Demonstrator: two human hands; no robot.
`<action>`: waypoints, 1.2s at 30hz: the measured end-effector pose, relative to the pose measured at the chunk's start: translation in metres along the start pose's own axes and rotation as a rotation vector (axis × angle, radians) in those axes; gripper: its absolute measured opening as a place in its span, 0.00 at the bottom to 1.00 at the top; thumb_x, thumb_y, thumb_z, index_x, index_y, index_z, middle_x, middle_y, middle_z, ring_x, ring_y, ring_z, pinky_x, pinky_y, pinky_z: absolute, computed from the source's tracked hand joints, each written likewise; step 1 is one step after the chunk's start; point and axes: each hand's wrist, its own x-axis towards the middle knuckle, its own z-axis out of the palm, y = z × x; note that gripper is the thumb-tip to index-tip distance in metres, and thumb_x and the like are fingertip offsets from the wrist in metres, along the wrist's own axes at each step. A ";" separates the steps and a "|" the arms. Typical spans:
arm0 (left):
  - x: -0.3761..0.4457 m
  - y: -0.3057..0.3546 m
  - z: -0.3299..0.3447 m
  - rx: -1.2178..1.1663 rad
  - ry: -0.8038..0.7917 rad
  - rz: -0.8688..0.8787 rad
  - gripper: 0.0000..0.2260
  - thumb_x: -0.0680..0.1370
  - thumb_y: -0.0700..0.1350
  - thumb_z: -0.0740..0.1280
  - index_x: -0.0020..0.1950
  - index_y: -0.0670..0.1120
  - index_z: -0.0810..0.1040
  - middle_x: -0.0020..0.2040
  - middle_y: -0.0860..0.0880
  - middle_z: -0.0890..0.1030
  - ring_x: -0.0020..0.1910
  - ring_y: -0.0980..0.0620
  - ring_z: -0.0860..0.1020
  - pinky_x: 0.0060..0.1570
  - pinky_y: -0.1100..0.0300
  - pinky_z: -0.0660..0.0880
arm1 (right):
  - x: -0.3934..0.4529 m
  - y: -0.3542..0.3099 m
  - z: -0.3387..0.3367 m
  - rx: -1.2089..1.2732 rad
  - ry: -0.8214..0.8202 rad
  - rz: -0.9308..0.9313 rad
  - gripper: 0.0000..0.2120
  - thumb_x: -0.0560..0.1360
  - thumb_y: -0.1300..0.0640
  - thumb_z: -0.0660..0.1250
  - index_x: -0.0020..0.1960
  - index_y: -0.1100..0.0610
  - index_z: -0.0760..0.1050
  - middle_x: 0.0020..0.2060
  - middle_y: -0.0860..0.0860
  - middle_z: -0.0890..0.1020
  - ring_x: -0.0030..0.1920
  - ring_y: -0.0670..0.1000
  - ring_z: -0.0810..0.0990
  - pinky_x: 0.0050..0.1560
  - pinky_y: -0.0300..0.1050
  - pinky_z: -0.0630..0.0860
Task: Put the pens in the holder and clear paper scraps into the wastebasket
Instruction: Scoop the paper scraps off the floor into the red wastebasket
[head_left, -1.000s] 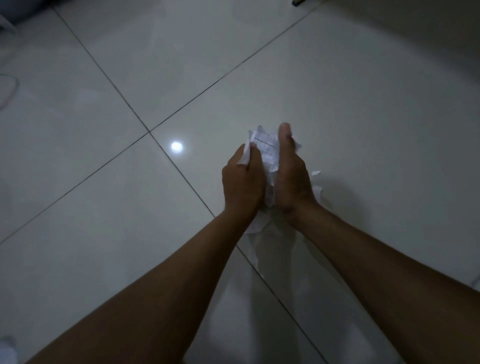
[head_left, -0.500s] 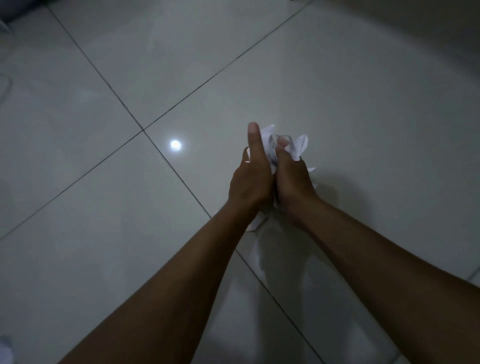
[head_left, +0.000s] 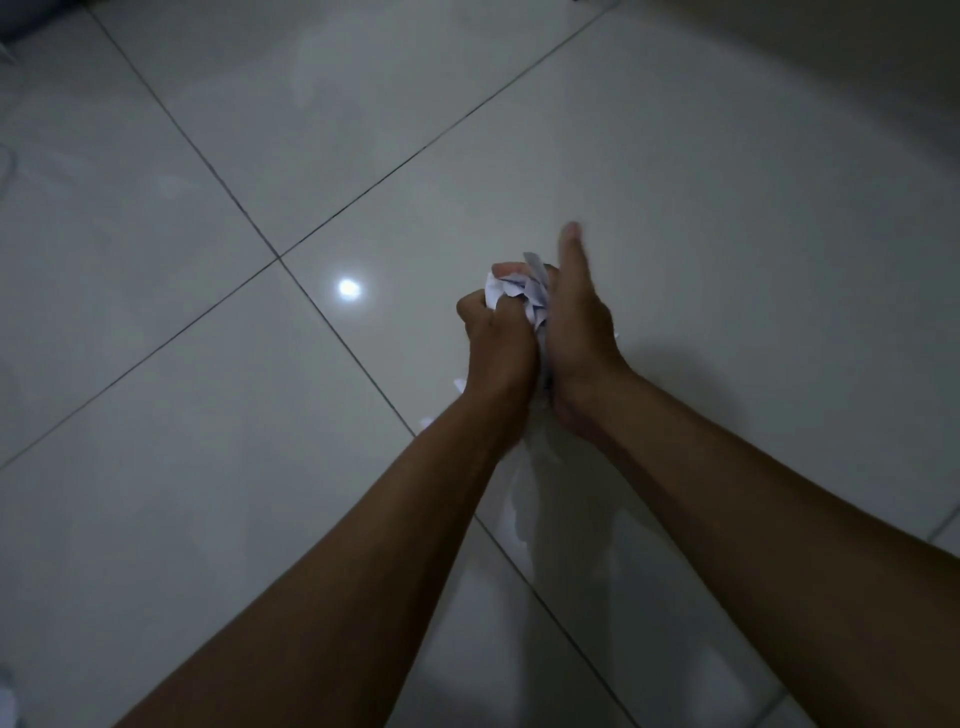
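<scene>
A crumpled wad of white paper scraps (head_left: 527, 293) sits squeezed between both of my hands, low over the tiled floor. My left hand (head_left: 498, 343) grips the wad with curled fingers. My right hand (head_left: 576, 332) presses against its other side, thumb sticking up. Most of the wad is hidden between the palms. A small white scrap (head_left: 460, 384) peeks out beside my left wrist. No pens, pen holder or wastebasket are in view.
Glossy pale floor tiles (head_left: 208, 493) with dark grout lines fill the view, with a bright lamp reflection (head_left: 349, 287) left of my hands. A pale wall base (head_left: 857, 62) runs along the upper right. Something white shows at the bottom left corner (head_left: 6, 701).
The loose paper has been crushed into a tighter wad. My left thumb has folded down onto it while my right thumb has come up straight. Both hands stay at about the same place.
</scene>
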 end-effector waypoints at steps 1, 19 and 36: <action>-0.003 0.001 0.000 -0.065 0.001 -0.020 0.14 0.85 0.52 0.53 0.64 0.48 0.72 0.61 0.44 0.79 0.59 0.48 0.78 0.68 0.45 0.72 | -0.001 0.000 0.000 -0.104 0.028 -0.029 0.20 0.82 0.41 0.58 0.55 0.53 0.82 0.49 0.49 0.85 0.57 0.51 0.82 0.63 0.50 0.76; -0.017 -0.038 0.011 0.248 -0.162 0.331 0.19 0.85 0.52 0.55 0.76 0.51 0.64 0.67 0.52 0.74 0.62 0.57 0.75 0.61 0.62 0.74 | -0.018 0.017 -0.058 -0.304 0.326 -0.249 0.11 0.75 0.58 0.70 0.56 0.52 0.83 0.50 0.47 0.85 0.50 0.46 0.84 0.51 0.45 0.83; -0.002 -0.102 -0.053 1.389 -0.069 0.724 0.44 0.74 0.75 0.44 0.82 0.51 0.41 0.82 0.46 0.39 0.80 0.49 0.36 0.76 0.38 0.37 | -0.017 0.030 -0.094 -0.777 0.300 -0.297 0.15 0.74 0.58 0.68 0.59 0.53 0.83 0.58 0.48 0.84 0.59 0.49 0.80 0.61 0.39 0.74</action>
